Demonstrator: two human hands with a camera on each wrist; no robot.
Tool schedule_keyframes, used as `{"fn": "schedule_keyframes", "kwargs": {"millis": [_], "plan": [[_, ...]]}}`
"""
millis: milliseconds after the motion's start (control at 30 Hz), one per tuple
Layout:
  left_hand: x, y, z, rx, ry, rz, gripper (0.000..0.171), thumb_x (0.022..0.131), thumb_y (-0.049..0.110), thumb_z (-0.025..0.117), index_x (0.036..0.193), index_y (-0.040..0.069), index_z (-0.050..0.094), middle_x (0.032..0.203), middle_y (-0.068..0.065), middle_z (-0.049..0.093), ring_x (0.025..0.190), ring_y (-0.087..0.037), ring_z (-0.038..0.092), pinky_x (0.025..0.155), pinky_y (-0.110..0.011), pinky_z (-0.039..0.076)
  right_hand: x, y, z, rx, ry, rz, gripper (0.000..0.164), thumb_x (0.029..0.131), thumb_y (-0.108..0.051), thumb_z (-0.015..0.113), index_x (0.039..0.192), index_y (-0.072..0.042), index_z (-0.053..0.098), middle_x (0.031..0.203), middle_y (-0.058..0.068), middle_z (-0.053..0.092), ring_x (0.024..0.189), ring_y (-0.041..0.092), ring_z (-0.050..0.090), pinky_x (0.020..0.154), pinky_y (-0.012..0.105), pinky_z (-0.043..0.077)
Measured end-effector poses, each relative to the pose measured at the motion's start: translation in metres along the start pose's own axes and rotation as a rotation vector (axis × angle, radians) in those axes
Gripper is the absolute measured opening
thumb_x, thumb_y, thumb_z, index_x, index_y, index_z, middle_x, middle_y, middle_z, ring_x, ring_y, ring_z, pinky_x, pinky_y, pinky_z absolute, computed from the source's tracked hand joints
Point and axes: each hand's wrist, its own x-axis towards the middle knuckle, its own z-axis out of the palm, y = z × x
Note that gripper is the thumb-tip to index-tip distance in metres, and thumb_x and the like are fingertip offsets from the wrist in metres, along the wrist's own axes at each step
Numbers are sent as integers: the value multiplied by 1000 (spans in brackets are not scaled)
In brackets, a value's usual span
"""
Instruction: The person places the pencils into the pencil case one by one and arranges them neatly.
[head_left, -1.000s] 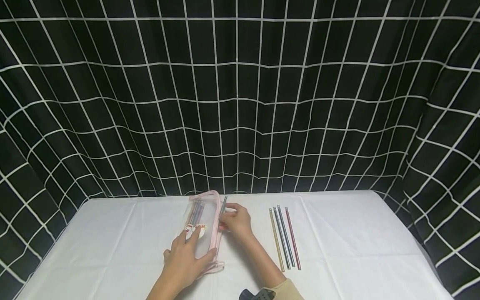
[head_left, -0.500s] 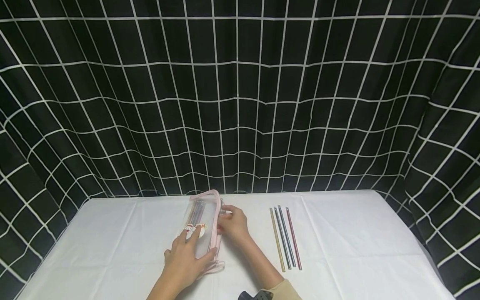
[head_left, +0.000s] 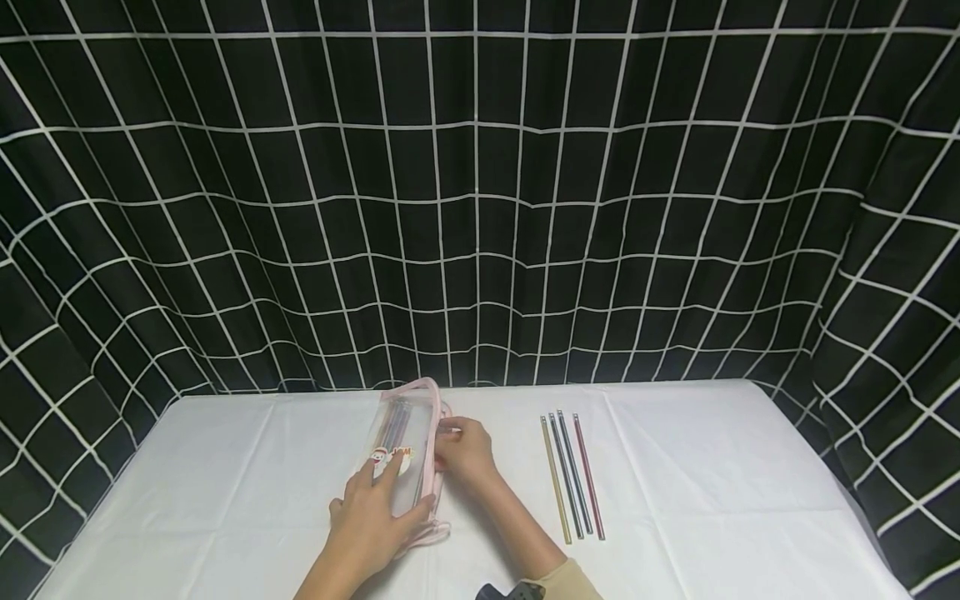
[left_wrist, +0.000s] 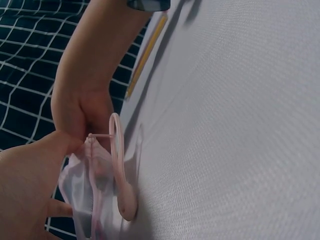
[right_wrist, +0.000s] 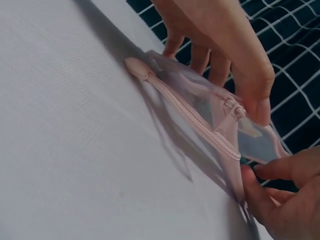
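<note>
A clear pencil case (head_left: 408, 492) with pink trim and a cartoon print lies on the white table, its zip side facing right. Several pencils (head_left: 391, 429) show through its clear top. My left hand (head_left: 367, 518) holds the case, fingers spread over the top and thumb at the zip edge. In the right wrist view the pink zip (right_wrist: 195, 122) is parted, with its pull tab hanging toward the table. My right hand (head_left: 467, 454) is at this opening, thumb and forefinger pinching a dark pencil (right_wrist: 252, 225) mostly hidden by the case and fingers.
To the right lie several pencils side by side: a yellow pencil (head_left: 556, 479), dark blue ones and a red pencil (head_left: 588, 477). A black curtain (head_left: 480, 208) with a white grid hangs behind the table. A dark watch (head_left: 517, 592) is on the right wrist.
The pencil in my right hand stuck out past the fingers a second ago; now it has gone down into the case's opening. The right hand moved slightly closer; the left stayed still.
</note>
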Motion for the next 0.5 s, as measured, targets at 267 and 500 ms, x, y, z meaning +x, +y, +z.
{"fn": "schedule_keyframes", "kwargs": {"millis": [267, 500], "plan": [[0, 1, -1, 17, 2, 2, 79, 92, 61, 68, 151, 8, 57, 147, -29, 54, 131, -49, 55, 85, -70, 47, 1, 0, -9, 56, -24, 45, 44, 88, 3, 69, 129, 15, 64, 88, 21, 76, 61, 13, 72, 61, 27, 61], [-1, 2, -1, 26, 2, 2, 80, 92, 62, 68, 151, 8, 57, 147, -29, 54, 131, -49, 55, 85, -71, 47, 0, -3, -22, 111, -12, 46, 41, 89, 7, 66, 129, 15, 64, 93, 26, 76, 60, 11, 71, 62, 29, 62]]}}
